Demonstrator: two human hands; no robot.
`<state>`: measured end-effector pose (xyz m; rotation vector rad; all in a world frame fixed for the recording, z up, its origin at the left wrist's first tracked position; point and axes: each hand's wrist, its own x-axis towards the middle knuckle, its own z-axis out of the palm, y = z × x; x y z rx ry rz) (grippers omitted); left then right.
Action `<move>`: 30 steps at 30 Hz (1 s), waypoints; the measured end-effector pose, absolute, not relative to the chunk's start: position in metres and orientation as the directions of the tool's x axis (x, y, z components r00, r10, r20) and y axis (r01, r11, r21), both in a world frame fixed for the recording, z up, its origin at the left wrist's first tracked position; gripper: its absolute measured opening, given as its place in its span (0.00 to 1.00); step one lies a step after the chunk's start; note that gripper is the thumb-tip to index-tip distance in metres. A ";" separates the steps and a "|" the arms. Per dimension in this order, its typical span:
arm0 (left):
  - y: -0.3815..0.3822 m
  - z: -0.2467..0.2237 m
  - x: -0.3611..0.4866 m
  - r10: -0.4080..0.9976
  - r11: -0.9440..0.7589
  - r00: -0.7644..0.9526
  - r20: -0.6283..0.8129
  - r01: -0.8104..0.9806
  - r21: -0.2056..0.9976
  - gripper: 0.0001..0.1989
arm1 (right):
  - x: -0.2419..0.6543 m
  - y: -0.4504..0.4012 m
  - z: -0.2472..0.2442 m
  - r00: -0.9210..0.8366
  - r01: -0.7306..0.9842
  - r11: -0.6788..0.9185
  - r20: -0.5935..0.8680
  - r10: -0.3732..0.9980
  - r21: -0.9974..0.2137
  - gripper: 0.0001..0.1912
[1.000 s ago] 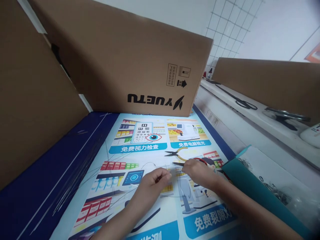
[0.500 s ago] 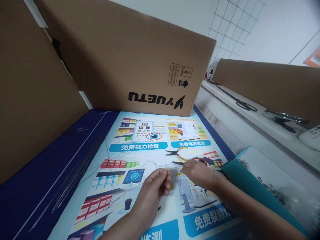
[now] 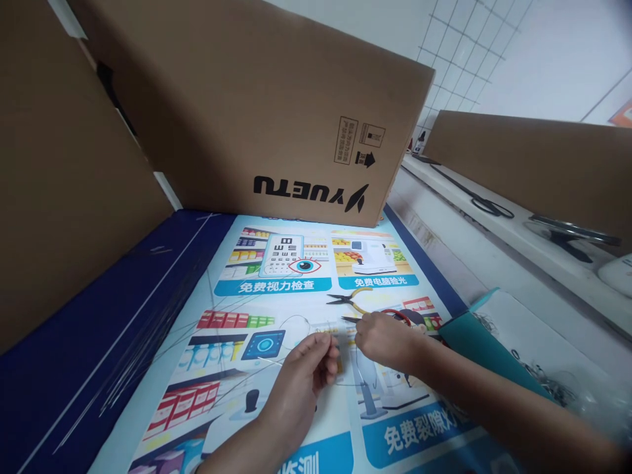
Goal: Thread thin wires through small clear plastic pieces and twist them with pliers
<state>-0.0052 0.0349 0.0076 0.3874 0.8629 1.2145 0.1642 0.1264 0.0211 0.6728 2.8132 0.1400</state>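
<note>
Cardboard [image 3: 276,118] is standing behind the blue tabletop [image 3: 123,283], where a printed sheet [image 3: 281,304] is lying flat. A wire [image 3: 296,316] is looping over the sheet around the left hand [image 3: 313,362], whose thumb and forefinger are meeting in a narrow pinch; they are apparently holding the wire, though the exact contact is too fine to see. The right hand [image 3: 388,336] is wrapping its fingers around the red pliers [image 3: 351,319], the nose pointing left. Just beyond, the yellow pliers [image 3: 348,300] are lying with their handles spread. A teal box [image 3: 494,355] is sitting to the right, well apart from the left hand.

The wire is looking very light, thin and springy, probably easy to bend or lose; a fingertip pinch near its end should suit it. The red pliers are seeming stiff, compact and sturdy, best gripped by the handles.
</note>
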 end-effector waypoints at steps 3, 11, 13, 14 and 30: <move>0.035 0.006 -0.005 0.925 0.333 0.087 -0.370 -0.655 0.679 0.11 | 0.155 0.124 0.015 -0.859 0.429 0.884 -0.219 0.463 0.185 0.07; 0.033 0.004 -0.003 0.919 0.343 0.086 -0.386 -0.657 0.671 0.12 | 0.154 0.130 0.021 -0.879 0.368 0.915 -0.257 0.401 0.168 0.09; 0.032 0.003 -0.002 0.916 0.352 0.103 -0.389 -0.672 0.652 0.12 | 0.158 0.135 0.027 -0.880 0.377 0.915 -0.252 0.403 0.146 0.08; 0.032 0.003 -0.001 0.912 0.364 0.120 -0.392 -0.677 0.639 0.12 | 0.160 0.136 0.030 -0.878 0.388 0.912 -0.247 0.410 0.135 0.08; 0.025 -0.006 0.011 0.708 0.685 0.458 -0.537 -0.629 0.367 0.12 | 0.144 0.092 0.074 -0.937 0.348 0.894 -0.088 0.338 -0.283 0.10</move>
